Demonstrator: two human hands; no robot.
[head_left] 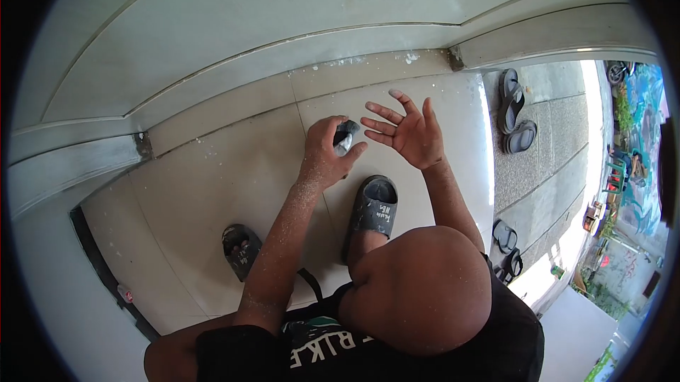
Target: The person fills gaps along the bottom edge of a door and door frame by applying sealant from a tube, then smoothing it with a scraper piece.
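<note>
My left hand, its forearm coated with pale dust, is curled around a small dark grey and whitish piece that looks like a folded sheet. Part of it is hidden behind the fingers, and I cannot tell exactly what it is. To the right, my right hand is held palm up with fingers spread and nothing in it. Its fingertips are close to the piece. Both hands are above the beige tiled floor, in front of the pale panelled door.
Dark slides with white writing are on my feet, the right one below my hands and the left one further left. White specks dot the door's base. Several sandals lie outside at the right. My bare knee rises in front.
</note>
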